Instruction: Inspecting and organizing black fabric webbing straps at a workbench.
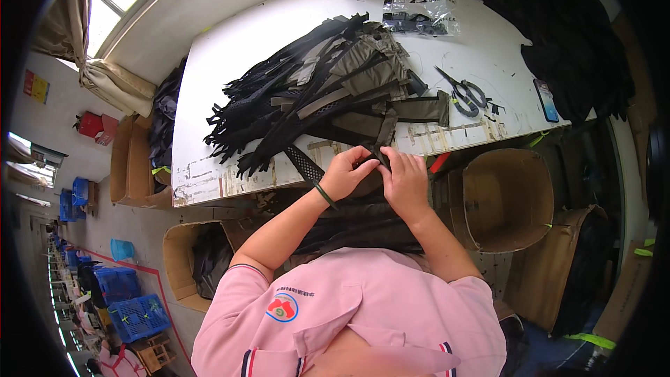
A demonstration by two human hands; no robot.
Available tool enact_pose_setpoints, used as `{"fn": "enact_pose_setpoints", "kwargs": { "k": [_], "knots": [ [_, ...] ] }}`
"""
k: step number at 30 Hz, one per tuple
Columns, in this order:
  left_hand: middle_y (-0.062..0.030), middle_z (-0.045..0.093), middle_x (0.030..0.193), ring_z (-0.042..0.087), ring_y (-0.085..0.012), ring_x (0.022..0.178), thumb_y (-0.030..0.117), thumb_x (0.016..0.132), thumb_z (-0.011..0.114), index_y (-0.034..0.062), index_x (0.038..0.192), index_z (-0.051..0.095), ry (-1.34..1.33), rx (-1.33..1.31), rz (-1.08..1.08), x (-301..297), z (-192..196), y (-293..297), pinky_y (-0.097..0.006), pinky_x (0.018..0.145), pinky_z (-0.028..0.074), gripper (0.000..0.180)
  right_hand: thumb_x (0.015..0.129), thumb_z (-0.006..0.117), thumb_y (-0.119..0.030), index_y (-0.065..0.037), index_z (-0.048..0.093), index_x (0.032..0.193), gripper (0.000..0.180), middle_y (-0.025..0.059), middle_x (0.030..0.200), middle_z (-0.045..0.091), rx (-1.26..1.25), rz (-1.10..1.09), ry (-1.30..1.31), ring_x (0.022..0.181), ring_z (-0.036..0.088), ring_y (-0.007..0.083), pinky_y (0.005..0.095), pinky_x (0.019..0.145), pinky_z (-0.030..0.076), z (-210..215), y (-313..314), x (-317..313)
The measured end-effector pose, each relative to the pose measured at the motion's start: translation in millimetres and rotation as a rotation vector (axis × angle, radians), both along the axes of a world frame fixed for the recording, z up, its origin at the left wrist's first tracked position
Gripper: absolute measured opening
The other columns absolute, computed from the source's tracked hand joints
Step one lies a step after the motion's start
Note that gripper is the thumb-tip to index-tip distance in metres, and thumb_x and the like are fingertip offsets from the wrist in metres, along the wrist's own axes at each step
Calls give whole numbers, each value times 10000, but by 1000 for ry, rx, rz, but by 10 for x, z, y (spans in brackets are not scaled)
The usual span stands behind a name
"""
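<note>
Together, in the head view, the left hand (342, 176) and right hand (406, 181), about equally near, pinch an olive strap (386, 129) between their fingers at the near edge of the worktop (215, 63), its long axis running away from them toward the black-and-olive pile (349, 77).

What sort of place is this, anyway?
Probably a sewing or textile workshop: black and olive fabric pieces lie heaped on a white worktable, scissors lie beside them, and blue plastic crates stand across the room.
</note>
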State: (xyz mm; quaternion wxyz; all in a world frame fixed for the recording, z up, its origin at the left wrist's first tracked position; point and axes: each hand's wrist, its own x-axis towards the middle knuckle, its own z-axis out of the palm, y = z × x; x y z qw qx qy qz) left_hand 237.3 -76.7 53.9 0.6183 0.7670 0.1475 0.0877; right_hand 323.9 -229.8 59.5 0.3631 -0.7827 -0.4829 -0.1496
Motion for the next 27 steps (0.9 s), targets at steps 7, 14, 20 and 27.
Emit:
{"fn": "enact_pose_setpoints", "kwargs": {
  "k": [7, 14, 20, 27],
  "knots": [
    [-3, 554, 757, 473, -89, 668, 136, 837, 730, 31, 841, 558, 6, 126, 52, -85, -19, -65, -251, 599, 417, 201, 842, 614, -80, -80, 584, 1056, 216, 126, 757, 642, -346, 55, 204, 724, 627, 293, 403, 598, 460, 103, -8, 101],
    [-94, 514, 751, 517, -261, 655, 84, 794, 727, 29, 817, 536, -356, 532, -60, -232, 46, -235, -347, 588, 433, 200, 837, 657, -175, -37, 528, 679, 246, 91, 558, 553, 88, -30, 138, 502, 545, 241, 373, 514, 431, -48, 118, 329],
    [-87, 530, 761, 524, -232, 644, 119, 828, 708, 29, 829, 538, -139, 383, -85, -278, 67, -254, -333, 581, 433, 192, 883, 611, -175, -1, 563, 693, 262, -16, 589, 502, 71, 167, 1173, 578, 425, 51, 266, 522, 378, -411, -15, 209],
    [-44, 594, 879, 534, -89, 816, 87, 903, 621, 16, 983, 576, 8, -194, -121, -261, 71, -95, -234, 741, 452, 116, 961, 554, -162, -38, 637, 998, 154, -25, 785, 608, 280, 525, 1778, 669, 531, 61, 204, 629, 431, -318, -195, 187]
  ]
}}
